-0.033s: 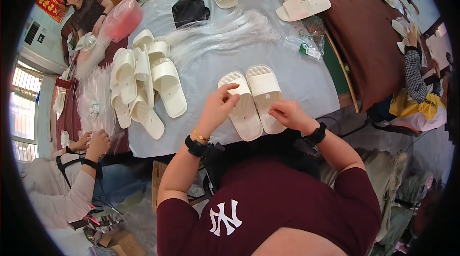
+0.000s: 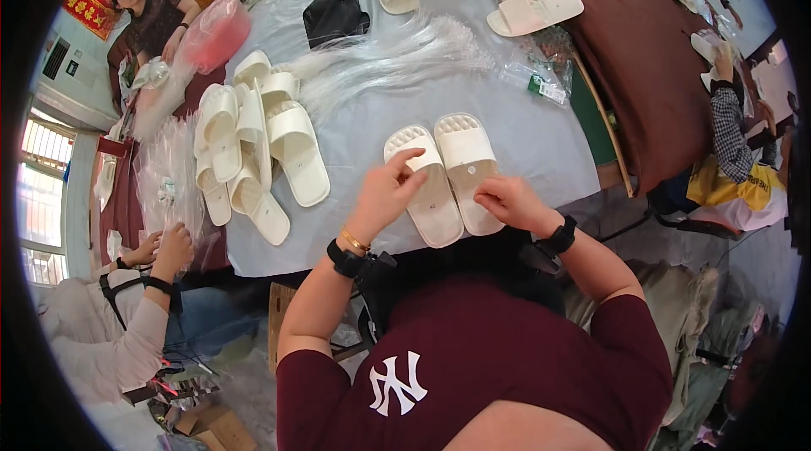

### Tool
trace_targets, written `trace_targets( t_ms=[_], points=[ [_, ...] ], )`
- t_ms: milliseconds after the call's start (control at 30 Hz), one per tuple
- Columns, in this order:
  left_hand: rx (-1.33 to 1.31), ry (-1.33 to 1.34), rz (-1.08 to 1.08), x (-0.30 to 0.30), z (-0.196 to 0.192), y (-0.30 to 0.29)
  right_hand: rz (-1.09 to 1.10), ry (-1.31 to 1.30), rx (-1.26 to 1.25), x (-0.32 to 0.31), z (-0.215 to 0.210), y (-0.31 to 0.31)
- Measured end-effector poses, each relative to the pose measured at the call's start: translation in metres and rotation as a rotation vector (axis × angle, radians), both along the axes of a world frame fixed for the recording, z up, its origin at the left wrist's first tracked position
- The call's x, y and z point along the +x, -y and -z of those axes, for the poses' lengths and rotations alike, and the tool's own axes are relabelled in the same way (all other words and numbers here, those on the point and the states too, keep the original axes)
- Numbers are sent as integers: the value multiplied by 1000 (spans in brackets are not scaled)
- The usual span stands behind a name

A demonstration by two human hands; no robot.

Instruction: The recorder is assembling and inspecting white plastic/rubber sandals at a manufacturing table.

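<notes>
A pair of cream slippers lies side by side on the table in front of me, toes pointing away: a left slipper and a right slipper. My left hand hovers over the left slipper's outer edge, index finger and thumb apart and nothing visible between them. Over the right slipper's heel, my right hand has its thumb and fingertips pressed together. Whatever they may pinch is too small or hidden to make out. A small pale round spot shows on the right slipper's insole, just beyond those fingertips.
A heap of cream slippers sits to the left. Clear plastic strands spread across the covered table, near a black bag. More slippers lie at the far side. Beside me on the left, a co-worker's hands handle clear plastic bags.
</notes>
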State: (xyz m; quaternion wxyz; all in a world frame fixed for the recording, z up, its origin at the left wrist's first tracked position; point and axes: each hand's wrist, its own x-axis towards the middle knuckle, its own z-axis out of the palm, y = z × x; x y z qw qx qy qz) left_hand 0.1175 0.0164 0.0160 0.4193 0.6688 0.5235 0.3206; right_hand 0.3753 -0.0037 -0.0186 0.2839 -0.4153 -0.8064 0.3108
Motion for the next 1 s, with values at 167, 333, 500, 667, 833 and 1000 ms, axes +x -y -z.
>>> trace_targets(
  t_ms=[167, 333, 500, 667, 833, 1000],
  points=[
    [233, -310, 196, 1, 4, 8, -23, -27, 14, 2, -6, 5],
    [323, -397, 218, -14, 22, 8, 26, -92, -70, 10, -7, 7],
    [445, -521, 33, -38, 12, 18, 76, -53, -77, 19, -3, 7],
    [555, -489, 218, -29, -39, 52, 84, 50, -110, 25, 1, 7],
    [563, -373, 493, -17, -46, 83, 45, 72, -93, 18, 0, 5],
    [543, -334, 601, -9, -25, 95, 28, 90, -66, 16, 4, 3]
  ],
)
